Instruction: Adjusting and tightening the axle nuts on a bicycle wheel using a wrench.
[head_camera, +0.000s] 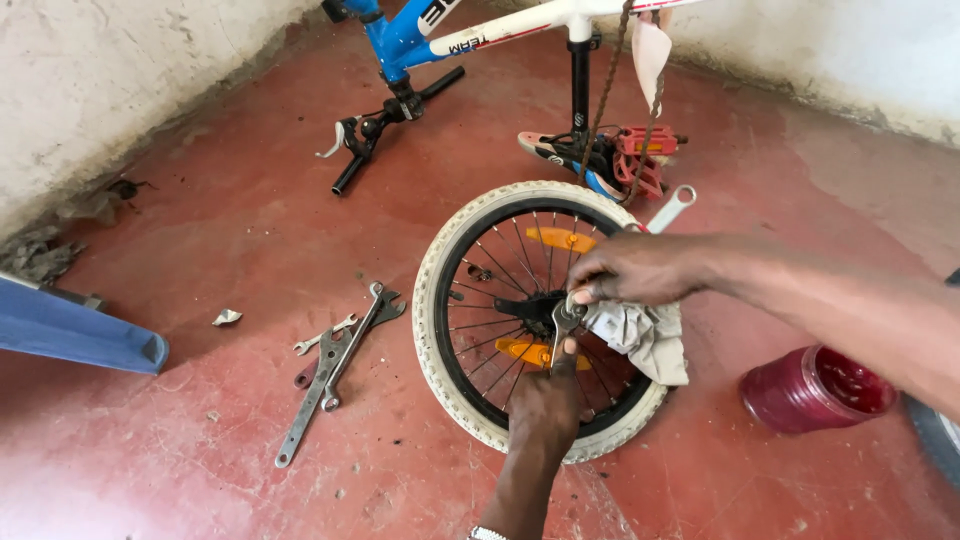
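Your one package is a round, dark red plastic tub (815, 390), open-topped, standing on the red floor at your right, near the wheel. The upturned bicycle's white frame tube (500, 32) bears a printed decal in dark and red.

Wrenches (335, 365) on red floor (200, 250); upturned bicycle frame (480, 30) behind; red container (815, 388) right; blue board (75, 335) left.

The wheel hub (540, 315) sits hidden behind the left hand (545, 400), right hand (635, 270) and grey rag (645, 335); the bicycle frame (480, 30) is cut off at the top edge.
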